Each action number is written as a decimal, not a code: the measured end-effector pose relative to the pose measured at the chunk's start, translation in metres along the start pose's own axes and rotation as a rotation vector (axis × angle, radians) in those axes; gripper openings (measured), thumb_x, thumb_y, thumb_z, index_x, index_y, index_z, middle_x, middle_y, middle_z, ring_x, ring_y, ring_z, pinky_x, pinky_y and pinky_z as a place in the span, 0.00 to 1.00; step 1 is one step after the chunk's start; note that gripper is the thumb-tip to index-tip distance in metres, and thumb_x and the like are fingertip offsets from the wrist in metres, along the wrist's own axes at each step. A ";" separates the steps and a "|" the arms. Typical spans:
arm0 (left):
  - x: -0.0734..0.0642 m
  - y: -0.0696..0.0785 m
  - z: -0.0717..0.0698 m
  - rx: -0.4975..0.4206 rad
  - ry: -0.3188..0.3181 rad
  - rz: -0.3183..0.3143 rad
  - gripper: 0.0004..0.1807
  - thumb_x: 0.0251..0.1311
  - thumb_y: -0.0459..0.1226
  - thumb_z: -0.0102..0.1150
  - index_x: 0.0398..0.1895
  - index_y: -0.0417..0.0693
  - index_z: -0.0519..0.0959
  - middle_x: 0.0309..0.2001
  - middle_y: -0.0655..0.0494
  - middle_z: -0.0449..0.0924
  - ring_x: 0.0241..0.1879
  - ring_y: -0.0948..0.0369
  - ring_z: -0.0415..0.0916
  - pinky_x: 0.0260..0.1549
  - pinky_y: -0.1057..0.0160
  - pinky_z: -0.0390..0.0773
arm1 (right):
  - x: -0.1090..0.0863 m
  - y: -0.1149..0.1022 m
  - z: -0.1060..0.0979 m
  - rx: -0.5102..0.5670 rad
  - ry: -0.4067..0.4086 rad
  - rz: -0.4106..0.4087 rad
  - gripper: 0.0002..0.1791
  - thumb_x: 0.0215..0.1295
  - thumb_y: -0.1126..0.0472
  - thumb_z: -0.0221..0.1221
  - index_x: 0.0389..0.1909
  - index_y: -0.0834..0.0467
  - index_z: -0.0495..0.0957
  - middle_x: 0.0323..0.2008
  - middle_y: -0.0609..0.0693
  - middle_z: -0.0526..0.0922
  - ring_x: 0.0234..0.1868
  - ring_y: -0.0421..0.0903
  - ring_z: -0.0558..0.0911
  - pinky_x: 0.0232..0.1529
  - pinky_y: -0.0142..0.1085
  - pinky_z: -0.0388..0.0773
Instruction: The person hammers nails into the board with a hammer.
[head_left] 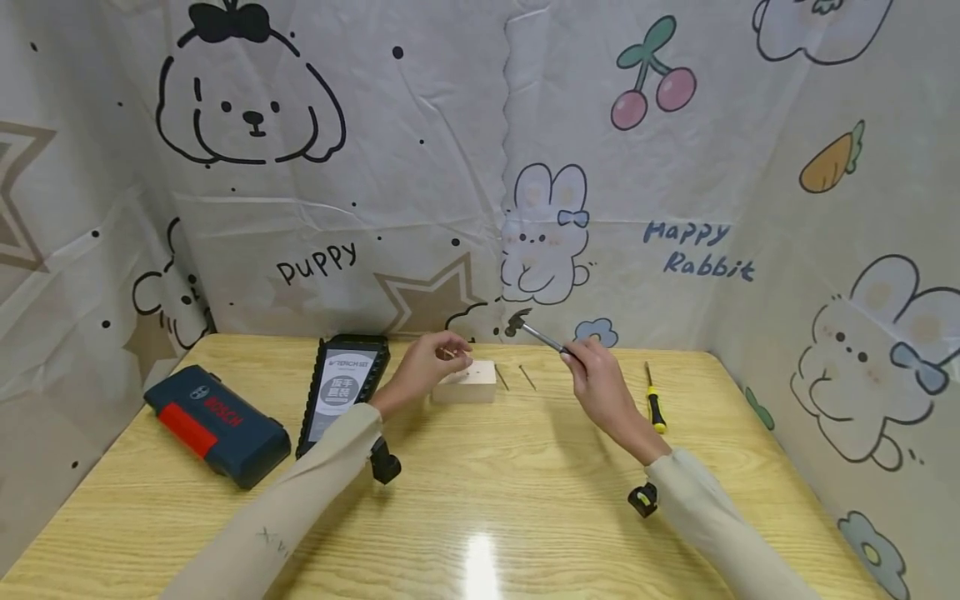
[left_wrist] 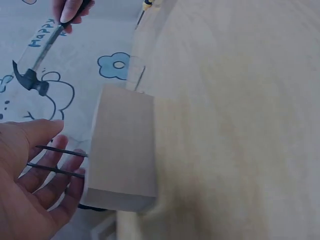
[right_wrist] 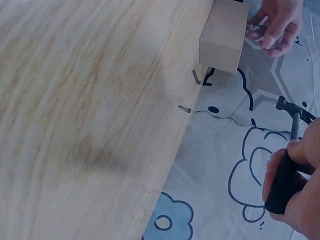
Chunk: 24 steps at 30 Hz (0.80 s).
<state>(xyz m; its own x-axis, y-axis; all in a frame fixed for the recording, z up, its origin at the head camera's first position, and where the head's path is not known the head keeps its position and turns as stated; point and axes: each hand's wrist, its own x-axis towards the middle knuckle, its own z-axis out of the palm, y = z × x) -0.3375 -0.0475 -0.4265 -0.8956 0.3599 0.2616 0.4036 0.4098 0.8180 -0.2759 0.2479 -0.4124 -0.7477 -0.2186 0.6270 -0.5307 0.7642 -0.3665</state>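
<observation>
My right hand (head_left: 600,383) grips a claw hammer (head_left: 542,337) by its black handle, with the head raised to the right of a pale wooden block (head_left: 465,392). Two dark nails (left_wrist: 57,170) stick up from the block in the left wrist view. Around them is my left hand (head_left: 427,362), fingers loosely bent behind the nails and thumb apart from them. In the right wrist view, the block (right_wrist: 220,35) partly shows at the top, and the hammer (right_wrist: 284,182) sits in my right fist.
Two loose nails (head_left: 528,377) lie right of the block. A yellow-and-black screwdriver (head_left: 656,404) lies farther right. At left are a blue-and-red Bosch case (head_left: 217,425) and a black wrench-set box (head_left: 341,387). Printed cloth (head_left: 450,167) hangs behind the wooden table (head_left: 525,500).
</observation>
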 end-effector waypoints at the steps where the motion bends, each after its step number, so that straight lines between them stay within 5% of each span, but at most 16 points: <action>1: 0.002 0.003 0.001 0.024 -0.002 0.010 0.10 0.69 0.34 0.68 0.50 0.42 0.85 0.45 0.50 0.88 0.46 0.55 0.83 0.50 0.56 0.81 | -0.001 0.001 0.000 -0.004 0.001 0.001 0.10 0.76 0.71 0.57 0.49 0.72 0.83 0.37 0.61 0.81 0.34 0.51 0.76 0.33 0.43 0.76; 4: 0.007 0.011 0.007 0.152 -0.004 0.087 0.10 0.70 0.34 0.67 0.50 0.42 0.85 0.46 0.50 0.88 0.46 0.53 0.84 0.51 0.53 0.83 | -0.002 0.004 -0.002 -0.018 0.000 0.009 0.09 0.76 0.71 0.58 0.49 0.72 0.84 0.34 0.59 0.79 0.31 0.49 0.73 0.32 0.40 0.73; 10: 0.012 0.024 0.026 0.576 0.027 0.472 0.04 0.67 0.34 0.69 0.43 0.45 0.86 0.43 0.51 0.87 0.44 0.53 0.84 0.47 0.53 0.84 | -0.004 0.013 -0.003 -0.051 -0.009 0.027 0.07 0.75 0.72 0.59 0.46 0.72 0.83 0.33 0.60 0.78 0.32 0.51 0.73 0.32 0.42 0.73; 13: 0.013 0.028 0.039 0.714 -0.008 0.553 0.03 0.68 0.34 0.69 0.43 0.45 0.87 0.42 0.51 0.87 0.43 0.53 0.84 0.46 0.54 0.83 | -0.006 0.018 -0.002 -0.057 -0.009 0.047 0.08 0.75 0.72 0.59 0.47 0.73 0.83 0.35 0.62 0.80 0.33 0.53 0.76 0.33 0.45 0.76; 20: 0.025 0.031 0.077 1.080 -0.243 0.120 0.19 0.80 0.49 0.53 0.56 0.46 0.84 0.55 0.50 0.83 0.59 0.52 0.79 0.65 0.53 0.75 | -0.010 0.028 -0.004 -0.059 0.022 0.050 0.09 0.75 0.73 0.59 0.47 0.75 0.83 0.37 0.65 0.83 0.37 0.58 0.81 0.36 0.50 0.79; 24: 0.029 0.023 0.095 1.147 -0.280 0.030 0.21 0.80 0.50 0.50 0.53 0.43 0.85 0.53 0.48 0.82 0.57 0.52 0.79 0.64 0.55 0.75 | -0.012 0.030 -0.008 -0.053 0.073 0.050 0.07 0.72 0.74 0.61 0.44 0.74 0.84 0.34 0.64 0.83 0.33 0.57 0.80 0.33 0.48 0.76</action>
<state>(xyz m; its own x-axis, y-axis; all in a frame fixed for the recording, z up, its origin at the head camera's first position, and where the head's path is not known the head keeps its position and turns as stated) -0.3366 0.0516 -0.4486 -0.8684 0.4947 0.0346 0.4836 0.8602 -0.1619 -0.2793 0.2781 -0.4251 -0.7405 -0.1361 0.6581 -0.4702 0.8046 -0.3627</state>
